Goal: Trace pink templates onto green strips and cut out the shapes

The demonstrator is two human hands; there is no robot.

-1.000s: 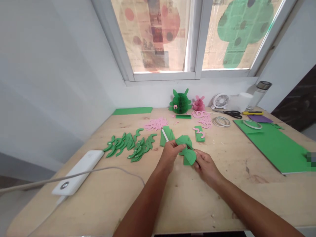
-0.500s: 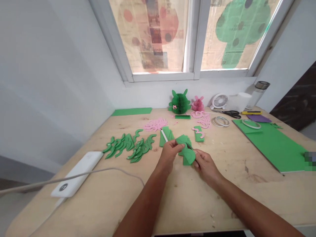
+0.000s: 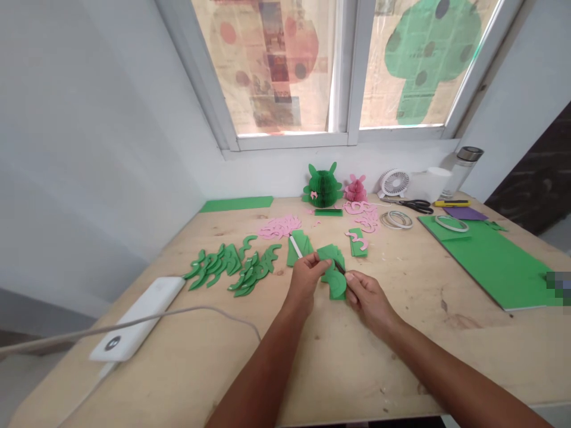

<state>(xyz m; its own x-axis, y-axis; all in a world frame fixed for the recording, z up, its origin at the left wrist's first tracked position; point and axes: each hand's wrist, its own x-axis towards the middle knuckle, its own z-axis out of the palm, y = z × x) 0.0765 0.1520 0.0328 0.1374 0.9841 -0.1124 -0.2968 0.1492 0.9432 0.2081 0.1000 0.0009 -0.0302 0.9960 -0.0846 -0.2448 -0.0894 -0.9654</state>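
My left hand (image 3: 307, 276) pinches a curved green paper piece (image 3: 338, 283) between thumb and fingers, near the middle of the table. From the right, my closed right hand (image 3: 366, 291) grips dark scissors (image 3: 339, 267), mostly hidden by fingers, their blades against the paper's upper edge. Under and behind the held piece lies a stack of green paper (image 3: 329, 252). Just left of that, a white pen (image 3: 295, 246) rests on more green paper (image 3: 304, 242). A pink wavy cutout (image 3: 357, 239) lies on a small green stack to the right.
Green curved cutouts (image 3: 252, 274) and pink cutouts (image 3: 280, 227) lie to the left. Behind stand green (image 3: 323, 187) and pink (image 3: 355, 189) paper figures, a fan (image 3: 394, 183) and a bottle (image 3: 464, 172). Tape rolls (image 3: 400, 220), other scissors (image 3: 417, 205) and a cable (image 3: 196, 309) lie around.
The curved paper piece has turned slightly and shifted left, and its rounded end has come away from my right fingers. More of the dark blade shows. Both hands keep their grip.
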